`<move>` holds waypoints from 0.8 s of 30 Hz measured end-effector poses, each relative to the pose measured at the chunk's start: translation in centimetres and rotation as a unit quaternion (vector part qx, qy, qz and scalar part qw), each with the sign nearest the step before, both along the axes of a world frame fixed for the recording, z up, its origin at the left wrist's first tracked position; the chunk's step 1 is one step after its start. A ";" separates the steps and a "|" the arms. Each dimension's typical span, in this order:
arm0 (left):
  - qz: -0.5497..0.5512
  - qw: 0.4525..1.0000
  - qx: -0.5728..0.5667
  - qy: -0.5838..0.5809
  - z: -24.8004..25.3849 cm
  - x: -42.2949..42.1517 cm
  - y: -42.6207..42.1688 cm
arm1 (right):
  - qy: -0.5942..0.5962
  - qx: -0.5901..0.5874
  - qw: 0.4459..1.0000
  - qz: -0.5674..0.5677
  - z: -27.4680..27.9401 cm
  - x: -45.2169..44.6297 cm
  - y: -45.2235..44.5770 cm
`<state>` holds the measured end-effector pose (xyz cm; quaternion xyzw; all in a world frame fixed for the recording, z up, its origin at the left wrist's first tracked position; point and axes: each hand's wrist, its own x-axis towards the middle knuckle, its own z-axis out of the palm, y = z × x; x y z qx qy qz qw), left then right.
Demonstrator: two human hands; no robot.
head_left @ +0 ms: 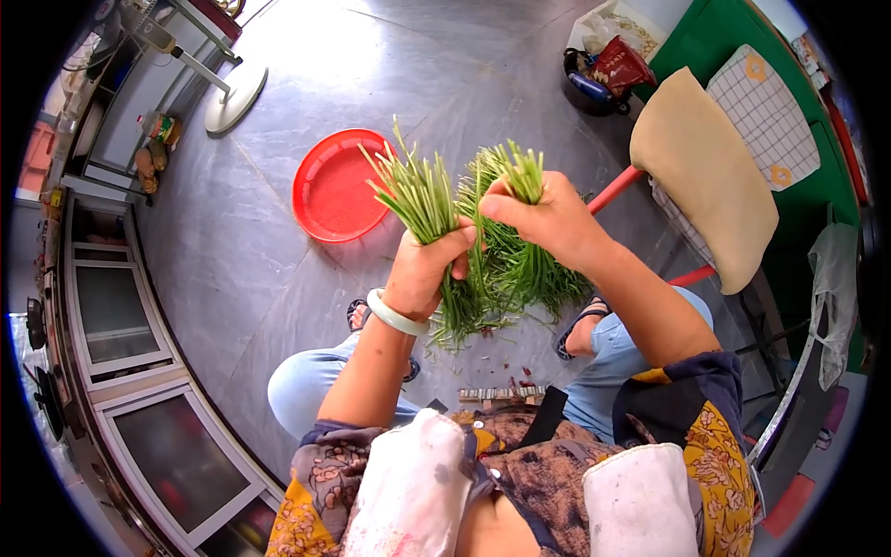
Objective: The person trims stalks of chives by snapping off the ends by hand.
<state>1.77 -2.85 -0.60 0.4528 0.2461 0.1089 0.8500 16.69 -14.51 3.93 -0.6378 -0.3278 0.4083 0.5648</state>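
Observation:
My left hand (432, 265) is wrapped round a thick bunch of green stalks (418, 190), their pale ends pointing up and the leafy ends hanging below. To its right, my right hand (543, 218) grips a smaller bunch (524, 174), also with pale ends up. Beneath and between the hands, a pile of the same green stalks (520, 269) lies on the floor. Beyond my left hand, a round red basin (339, 190) rests on the floor. A pale bangle (394, 314) circles my left wrist.
A red-legged chair with a beige cushion (710, 176) stands at the right. Behind it are a dark bag (594, 93) and a white box (640, 28). A white stand base (237, 97) is at the upper left. Glass-fronted cabinets (176, 446) line the left side.

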 end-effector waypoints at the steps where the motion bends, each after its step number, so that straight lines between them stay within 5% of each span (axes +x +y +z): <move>1: 0.009 1.000 0.000 -0.002 0.0 0.1 -0.1 | -0.010 0.006 1.000 0.000 -0.2 -0.2 0.1; 9: 0.011 0.998 0.067 0.012 0.2 0.2 -0.4 | -0.046 0.011 0.999 0.003 -2.1 0.1 0.0; 18: -0.033 0.999 0.035 0.021 0.5 -0.3 -0.1 | -0.374 0.037 0.925 -0.050 -2.1 1.2 -0.1; 24: -0.044 0.998 -0.037 0.008 0.2 -0.6 0.0 | -0.332 0.027 0.937 -0.100 -2.2 2.1 -0.1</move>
